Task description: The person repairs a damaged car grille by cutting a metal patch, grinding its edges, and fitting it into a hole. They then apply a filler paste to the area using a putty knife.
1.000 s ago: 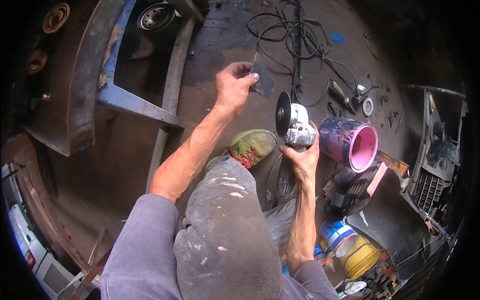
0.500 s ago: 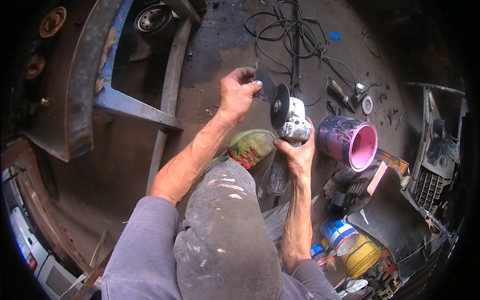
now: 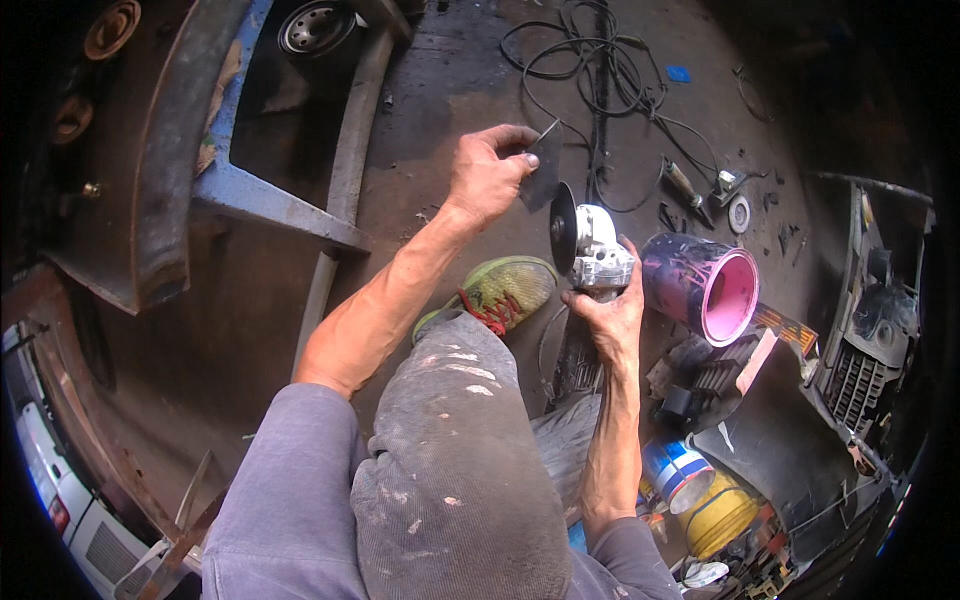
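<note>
Pinched in my left hand [image 3: 490, 175] is a thin dark metal plate [image 3: 543, 178], tilted so that one edge faces up. My right hand [image 3: 612, 305] is closed round the body of an angle grinder [image 3: 598, 250] with a white-silver head. The grinder's dark disc [image 3: 564, 230] faces left, standing close below and to the right of the plate. Whether disc and plate touch, I cannot tell. Below my hands is my green shoe [image 3: 512, 285] with red laces.
Right of the grinder lies a pink-lined bucket [image 3: 725, 295]. Coiled black cable [image 3: 610, 75] spreads over the floor ahead, near another tool [image 3: 685, 188] and a loose disc [image 3: 739, 214]. A blue metal frame [image 3: 270, 205] stands left. Paint cans [image 3: 680, 475] and car parts crowd the right.
The metal plate has been turned in my left hand, showing its edge more. Both hands, with the grinder, appear slightly further right; the whole view has shifted a little too.
</note>
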Demonstrator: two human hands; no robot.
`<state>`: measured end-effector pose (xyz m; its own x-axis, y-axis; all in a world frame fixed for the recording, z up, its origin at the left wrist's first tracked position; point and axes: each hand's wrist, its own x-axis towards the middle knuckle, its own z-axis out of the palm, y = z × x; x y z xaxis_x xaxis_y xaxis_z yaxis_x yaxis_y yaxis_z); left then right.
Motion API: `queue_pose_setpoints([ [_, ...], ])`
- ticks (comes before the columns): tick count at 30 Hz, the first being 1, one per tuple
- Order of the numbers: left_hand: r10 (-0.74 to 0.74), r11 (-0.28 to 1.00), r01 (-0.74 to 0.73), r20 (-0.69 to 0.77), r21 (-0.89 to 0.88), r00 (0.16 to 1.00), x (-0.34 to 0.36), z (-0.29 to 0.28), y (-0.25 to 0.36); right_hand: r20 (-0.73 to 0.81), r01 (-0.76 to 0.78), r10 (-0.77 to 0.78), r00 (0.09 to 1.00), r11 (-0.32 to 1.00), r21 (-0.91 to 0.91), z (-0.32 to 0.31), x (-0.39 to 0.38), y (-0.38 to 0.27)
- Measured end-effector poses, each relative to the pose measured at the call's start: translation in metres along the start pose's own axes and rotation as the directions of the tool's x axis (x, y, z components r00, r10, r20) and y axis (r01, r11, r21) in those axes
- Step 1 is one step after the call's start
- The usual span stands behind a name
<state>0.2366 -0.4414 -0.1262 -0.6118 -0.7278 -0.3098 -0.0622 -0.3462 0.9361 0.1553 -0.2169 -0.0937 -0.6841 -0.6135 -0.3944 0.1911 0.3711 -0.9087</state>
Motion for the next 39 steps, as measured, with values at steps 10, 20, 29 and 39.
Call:
queue_pose_setpoints([
  [10,0.004,0.998,0.004,-0.112,0.068,0.994,-0.002,0.003,0.01,-0.082,0.061,-0.091,0.992,0.948,-0.313,-0.003,-0.008,0.007],
  [20,-0.04,0.99,0.049,-0.069,0.131,0.997,-0.002,-0.002,0.015,-0.101,0.158,-0.368,0.924,0.608,-0.778,0.006,-0.009,-0.007],
  [29,-0.053,0.993,0.05,0.023,0.108,0.998,-0.003,-0.004,0.013,-0.097,0.196,-0.413,0.905,0.609,-0.769,0.004,-0.013,-0.003],
  [39,-0.088,0.996,0.088,-0.006,0.033,0.996,-0.006,0.0,0.012,-0.127,0.17,-0.379,0.917,0.658,-0.734,0.001,-0.016,0.002],
])
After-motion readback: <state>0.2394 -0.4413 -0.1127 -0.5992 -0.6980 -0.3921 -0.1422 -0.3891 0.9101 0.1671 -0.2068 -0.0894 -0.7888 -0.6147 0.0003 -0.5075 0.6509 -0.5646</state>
